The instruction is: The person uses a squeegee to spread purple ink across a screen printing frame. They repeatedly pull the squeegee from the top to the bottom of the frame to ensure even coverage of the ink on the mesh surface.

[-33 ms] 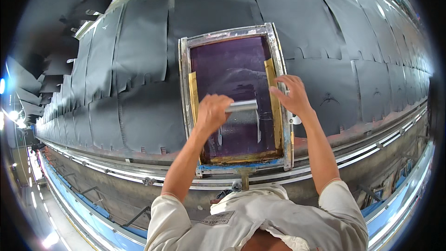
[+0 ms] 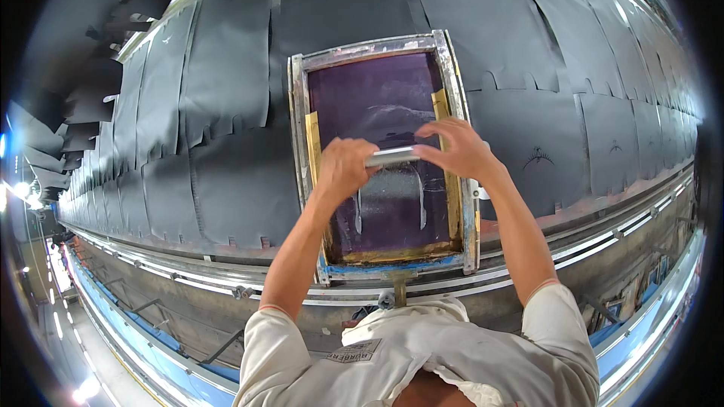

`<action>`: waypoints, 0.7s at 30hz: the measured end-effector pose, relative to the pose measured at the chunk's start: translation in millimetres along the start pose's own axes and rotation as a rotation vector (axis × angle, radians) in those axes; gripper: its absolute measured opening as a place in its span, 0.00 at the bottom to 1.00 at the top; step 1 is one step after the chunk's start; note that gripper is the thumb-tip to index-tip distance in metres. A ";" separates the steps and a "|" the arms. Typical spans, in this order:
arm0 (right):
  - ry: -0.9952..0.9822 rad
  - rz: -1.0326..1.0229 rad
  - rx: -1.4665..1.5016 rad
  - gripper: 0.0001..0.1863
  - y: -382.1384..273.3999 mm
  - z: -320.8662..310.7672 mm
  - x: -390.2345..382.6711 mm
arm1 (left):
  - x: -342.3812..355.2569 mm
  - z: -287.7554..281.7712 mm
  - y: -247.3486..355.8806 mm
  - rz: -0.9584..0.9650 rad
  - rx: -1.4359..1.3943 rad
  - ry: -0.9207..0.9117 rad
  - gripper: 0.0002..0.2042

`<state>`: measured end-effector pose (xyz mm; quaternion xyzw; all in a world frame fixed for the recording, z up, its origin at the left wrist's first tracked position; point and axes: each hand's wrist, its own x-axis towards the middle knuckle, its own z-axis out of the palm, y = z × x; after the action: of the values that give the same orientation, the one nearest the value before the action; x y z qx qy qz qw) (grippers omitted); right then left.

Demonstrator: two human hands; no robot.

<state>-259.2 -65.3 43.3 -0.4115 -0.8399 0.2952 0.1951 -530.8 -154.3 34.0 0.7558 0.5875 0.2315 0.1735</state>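
A framed printing screen (image 2: 455,79) with dark purple mesh lies over black sheets on the long table. My left hand (image 2: 345,172) is closed round the left end of a silver squeegee (image 2: 394,156), which lies crosswise over the mesh. At the squeegee's other end is my right hand (image 2: 461,152), thumb against or just over the tip and fingers apart above it. A greyish wet patch (image 2: 392,190) with pale streaks down both sides shows on the mesh below the squeegee. Yellow tape strips (image 2: 314,143) line the frame's inner sides.
Black sheets (image 2: 226,68) cover the table in overlapping rows to left and right. Metal rails (image 2: 558,262) run along the table's near edge, close to my body. Dark pieces (image 2: 90,98) hang at the far left. A blue-edged ledge (image 2: 151,332) curves behind me.
The squeegee and my left hand have moved a little away from me up the mesh. My right hand has come left from the frame's right side to the squeegee's right end.
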 end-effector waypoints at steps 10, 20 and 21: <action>-0.352 -0.080 -0.293 0.11 -35.7 50.7 43.0 | 5.6 6.6 -8.8 -0.089 -0.001 -0.029 0.08; -0.469 -0.098 -0.280 0.12 -62.1 60.1 -58.0 | -85.4 25.9 36.6 -0.018 0.037 -0.068 0.09; -0.478 -0.085 -0.305 0.12 -60.4 55.7 -45.4 | -70.3 20.0 30.4 0.001 0.007 -0.047 0.08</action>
<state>-299.2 -150.0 37.3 -0.3193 -0.9133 0.2455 -0.0602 -509.4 -229.7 23.3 0.7620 0.5836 0.2116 0.1845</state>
